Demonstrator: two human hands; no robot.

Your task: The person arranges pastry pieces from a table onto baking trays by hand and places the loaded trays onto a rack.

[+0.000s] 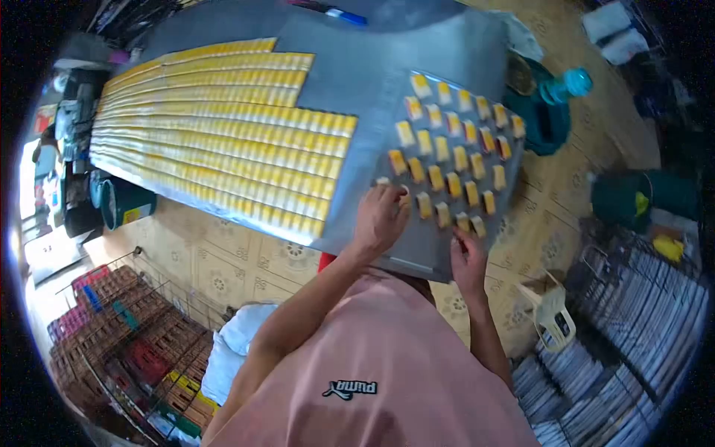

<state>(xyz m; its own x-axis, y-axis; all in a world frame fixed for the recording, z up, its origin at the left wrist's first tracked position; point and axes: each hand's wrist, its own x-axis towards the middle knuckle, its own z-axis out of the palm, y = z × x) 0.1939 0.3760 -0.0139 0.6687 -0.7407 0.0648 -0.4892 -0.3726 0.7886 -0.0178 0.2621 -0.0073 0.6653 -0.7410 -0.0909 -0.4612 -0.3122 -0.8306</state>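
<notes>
On the right end of the table lies a dark flat tray [408,249] with spaced rows of small yellow-and-white blocks [441,147], some with reddish-brown sides. My left hand [382,220] is over the tray's near left part, fingers curled down around a small pale block [404,191]. Another pale block [383,181] shows just beyond its fingertips. At the tray's near right edge, my right hand [468,261] has its thumb and fingers drawn together beside a block [462,221]. Whether it grips anything is hidden. Tight rows of yellow-and-white blocks [231,134] cover the table's left part.
The table [365,56] has a grey cover, with a blue object [347,16] at its far edge. A dark green bin [547,119] stands beyond the tray. Stacked crates [134,328] are at lower left, a cream plastic chair [547,309] and metal racks [633,313] at lower right.
</notes>
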